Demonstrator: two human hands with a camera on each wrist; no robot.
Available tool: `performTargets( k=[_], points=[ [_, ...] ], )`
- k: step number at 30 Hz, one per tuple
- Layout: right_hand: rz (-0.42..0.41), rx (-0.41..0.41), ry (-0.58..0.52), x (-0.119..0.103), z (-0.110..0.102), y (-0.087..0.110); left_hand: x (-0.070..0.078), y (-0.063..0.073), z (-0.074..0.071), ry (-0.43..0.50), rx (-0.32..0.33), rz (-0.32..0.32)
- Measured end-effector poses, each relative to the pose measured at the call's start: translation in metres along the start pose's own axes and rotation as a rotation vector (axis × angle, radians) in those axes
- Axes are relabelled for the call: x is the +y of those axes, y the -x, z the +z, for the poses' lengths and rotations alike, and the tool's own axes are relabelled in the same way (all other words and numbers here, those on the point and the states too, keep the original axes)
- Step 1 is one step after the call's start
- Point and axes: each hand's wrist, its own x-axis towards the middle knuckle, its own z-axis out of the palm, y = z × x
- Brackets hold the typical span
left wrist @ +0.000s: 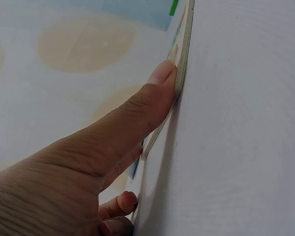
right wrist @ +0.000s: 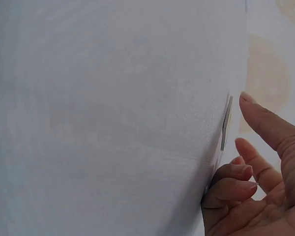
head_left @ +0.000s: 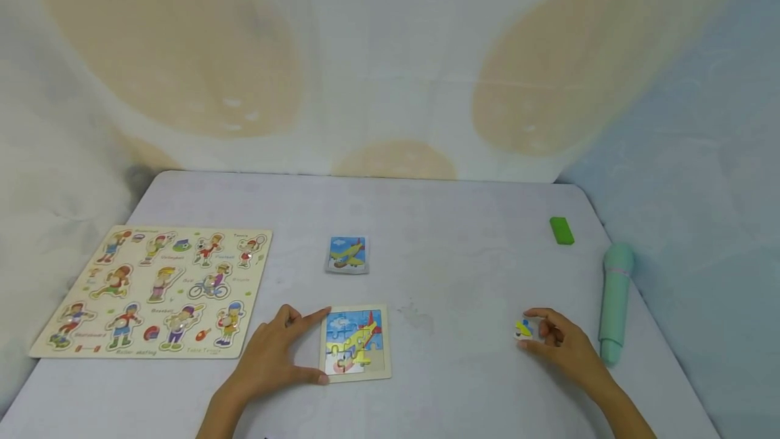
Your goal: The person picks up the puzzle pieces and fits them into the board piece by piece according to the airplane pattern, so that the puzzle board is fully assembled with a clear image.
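A wooden-framed jigsaw puzzle (head_left: 353,343) with an airplane picture lies at the front middle of the table, its lower right corner bare. My left hand (head_left: 271,358) holds it at the left side, forefinger at the top corner and thumb at the bottom one. In the left wrist view the thumb (left wrist: 157,93) presses against the frame's edge. Farther right, my right hand (head_left: 563,347) surrounds a small puzzle piece (head_left: 522,330). Seen from the right wrist, that piece (right wrist: 227,123) lies near the tabletop, with thumb and forefinger apart from each other beside it.
Behind the puzzle lies a small airplane picture (head_left: 347,255). A large board of sports figures (head_left: 152,293) covers the left side. On the right are a green block (head_left: 561,230) and a mint-green cylindrical object (head_left: 615,303) near the table's edge. Fabric walls enclose the back and sides.
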Motion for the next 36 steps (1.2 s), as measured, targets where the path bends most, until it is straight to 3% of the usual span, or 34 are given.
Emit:
performTargets(
  k=[15, 36],
  points=[
    [-0.008, 0.031, 0.030, 0.011, 0.003, -0.003, -0.001, 0.000, 0.001, -0.003, 0.006, 0.000],
    [-0.218, 0.126, 0.107, 0.017, 0.008, -0.001, -0.002, 0.000, 0.002, 0.010, -0.002, -0.005]
  ],
)
